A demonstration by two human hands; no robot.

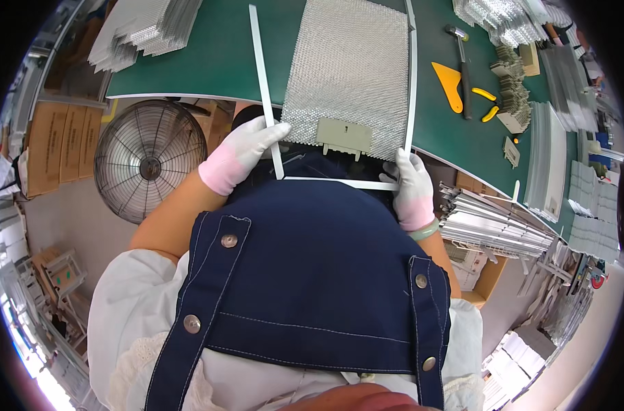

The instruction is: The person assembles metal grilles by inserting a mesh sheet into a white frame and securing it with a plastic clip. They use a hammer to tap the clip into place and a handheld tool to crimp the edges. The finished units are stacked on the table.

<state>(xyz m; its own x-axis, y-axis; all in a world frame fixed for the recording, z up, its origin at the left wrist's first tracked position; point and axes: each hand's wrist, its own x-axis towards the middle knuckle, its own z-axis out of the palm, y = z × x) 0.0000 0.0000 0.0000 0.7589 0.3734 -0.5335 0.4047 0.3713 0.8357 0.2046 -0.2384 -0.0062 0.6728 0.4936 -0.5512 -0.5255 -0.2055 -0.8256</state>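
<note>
My left hand [242, 152], in a white glove with a pink cuff, pinches the left strip of a thin white metal frame [260, 65] near its lower end. That strip leans outward, apart from the silver metal mesh panel [356, 58]. The frame's bottom strip runs close against my apron, below the panel's near edge. At the lower right corner my right hand [413, 188], gloved the same way, has its fingers closed around the frame. The right strip lies along the panel's right side. A beige plastic piece with short legs [344, 136] rests on the panel's near end.
On the green table [216, 68] lie stacked mesh sheets [147, 31], a hammer [463, 68], a yellow scraper [447, 85], yellow-handled pliers [490, 103] and several beige plastic pieces [512, 82]. A large floor fan [150, 164] stands at left. Metal strips [490, 222] are stacked below the table's right side.
</note>
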